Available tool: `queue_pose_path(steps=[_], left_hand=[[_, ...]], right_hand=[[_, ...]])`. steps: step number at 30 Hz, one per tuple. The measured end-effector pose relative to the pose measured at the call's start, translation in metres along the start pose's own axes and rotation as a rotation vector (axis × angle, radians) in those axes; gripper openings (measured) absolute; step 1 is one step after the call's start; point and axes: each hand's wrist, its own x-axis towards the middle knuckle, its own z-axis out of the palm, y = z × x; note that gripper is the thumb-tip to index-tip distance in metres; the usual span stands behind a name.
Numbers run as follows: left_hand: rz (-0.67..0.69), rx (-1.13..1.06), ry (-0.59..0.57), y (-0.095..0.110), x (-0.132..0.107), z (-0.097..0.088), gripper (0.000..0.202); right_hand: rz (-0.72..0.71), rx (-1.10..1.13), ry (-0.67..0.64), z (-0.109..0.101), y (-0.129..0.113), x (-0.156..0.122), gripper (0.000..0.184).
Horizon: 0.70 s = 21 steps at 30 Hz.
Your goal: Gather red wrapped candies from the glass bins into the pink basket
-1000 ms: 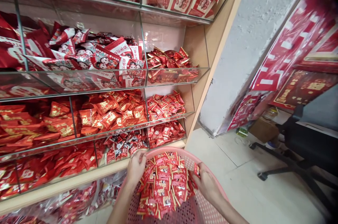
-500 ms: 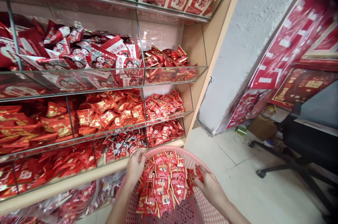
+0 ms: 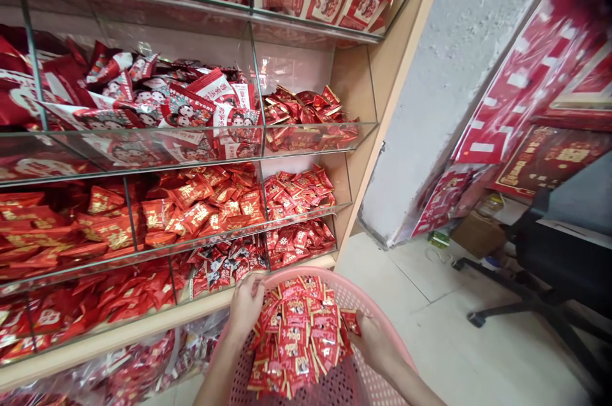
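Note:
A pink perforated plastic basket (image 3: 382, 342) stands at the bottom centre, holding a pile of small red and gold wrapped candy packets (image 3: 294, 333). My right hand (image 3: 375, 339) is closed at the pile's right edge, with a red candy packet (image 3: 351, 320) pinched between thumb and fingers. On the opposite side, my left hand (image 3: 246, 304) has its fingers curled by the basket's rim, against the left edge of the pile. Whatever those left fingers grip is hidden from view.
Wooden shelving (image 3: 351, 81) with glass dividers holds several sorts of red packets. Clear plastic bags (image 3: 129, 361) of red items lie beneath. A black wheeled chair (image 3: 549, 266) and a cardboard box (image 3: 478, 234) stand at right, near a grey wall (image 3: 430, 94) and red hangings (image 3: 521, 74).
My right hand has moved slightly down and toward the pile, and its packet has turned flatter. My left hand has stayed almost in place. The view has shifted a little.

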Motion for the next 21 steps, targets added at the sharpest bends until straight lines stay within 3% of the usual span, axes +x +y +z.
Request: queue_pose_path(steps=[9, 21], left_hand=[[0.012, 0.043, -0.017, 0.001, 0.001, -0.001, 0.022], [0.022, 0.012, 0.001, -0.002, 0.001, -0.001, 0.021]], right_hand=[[-0.007, -0.043, 0.065, 0.013, 0.012, 0.008, 0.016], [0.013, -0.158, 0.094, 0.015, 0.009, 0.006, 0.016]])
